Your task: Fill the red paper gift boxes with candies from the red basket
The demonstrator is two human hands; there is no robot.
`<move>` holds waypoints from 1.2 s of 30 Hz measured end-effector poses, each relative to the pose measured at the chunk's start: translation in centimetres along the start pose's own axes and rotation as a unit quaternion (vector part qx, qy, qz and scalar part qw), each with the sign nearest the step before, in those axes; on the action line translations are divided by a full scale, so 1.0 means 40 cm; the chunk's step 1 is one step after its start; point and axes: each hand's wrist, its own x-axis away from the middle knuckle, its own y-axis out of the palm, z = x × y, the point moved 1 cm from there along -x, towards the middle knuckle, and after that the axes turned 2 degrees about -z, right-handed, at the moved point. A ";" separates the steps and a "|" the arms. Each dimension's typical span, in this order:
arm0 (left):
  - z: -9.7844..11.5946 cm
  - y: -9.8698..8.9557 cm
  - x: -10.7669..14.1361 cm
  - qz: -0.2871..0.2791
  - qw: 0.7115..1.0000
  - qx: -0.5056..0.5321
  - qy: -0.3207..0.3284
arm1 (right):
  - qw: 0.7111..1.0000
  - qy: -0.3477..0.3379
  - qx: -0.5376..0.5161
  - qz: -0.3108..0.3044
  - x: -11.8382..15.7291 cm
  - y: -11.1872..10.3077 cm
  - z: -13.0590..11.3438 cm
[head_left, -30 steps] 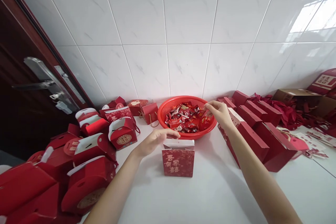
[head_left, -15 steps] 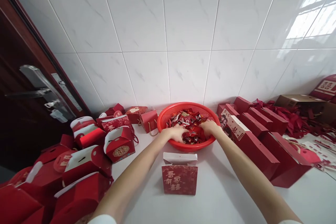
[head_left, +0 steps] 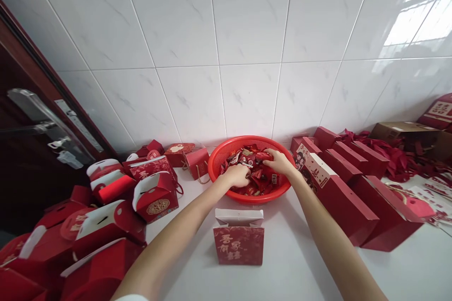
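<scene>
A red plastic basket [head_left: 216, 169] by the wall holds many red-wrapped sweets [head_left: 257, 183]. My left hand [head_left: 239, 175] is down among the sweets at the basket's left, fingers curled and their tips hidden. At the right side, my right hand [head_left: 278, 162] has its thumb and fingers closed round a red-wrapped sweet [head_left: 263, 155] at the top of the pile. In front of the basket a red paper box [head_left: 239, 244] with gold characters stands upright, its white top flaps raised.
Several red boxes [head_left: 106, 221] crowd the left, near a dark door [head_left: 21, 150]. Tall red boxes [head_left: 339, 197] stand in rows at the right. Behind them lie red ribbons [head_left: 391, 160] and a cardboard box [head_left: 406, 129]. A tiled wall [head_left: 247, 99] rises behind.
My right hand has lifted slightly and moved to the top of the pile, closing on a sweet. My left hand has curled in deeper. The view has shifted a little.
</scene>
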 end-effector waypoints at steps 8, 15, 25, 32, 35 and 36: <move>-0.050 -0.040 -0.075 0.094 0.993 0.069 0.026 | 0.994 -0.045 -0.095 0.014 0.009 -0.002 -0.005; -0.084 -0.077 -0.241 0.134 0.984 0.107 0.043 | 0.981 -0.007 -0.168 0.101 0.003 -0.005 0.019; -0.102 -0.096 -0.282 0.182 0.923 0.320 0.113 | 0.949 0.010 -0.291 0.119 -0.014 0.002 0.038; -0.037 -0.091 -0.231 0.136 0.913 0.354 0.153 | 0.903 -0.010 -0.411 0.127 0.005 -0.015 0.011; -0.037 -0.078 -0.223 0.111 0.930 0.324 0.134 | 0.871 0.014 -0.464 0.160 0.014 -0.023 0.006; -0.044 -0.073 -0.221 0.096 0.939 0.307 0.121 | 0.866 0.020 -0.472 0.166 0.017 -0.025 0.004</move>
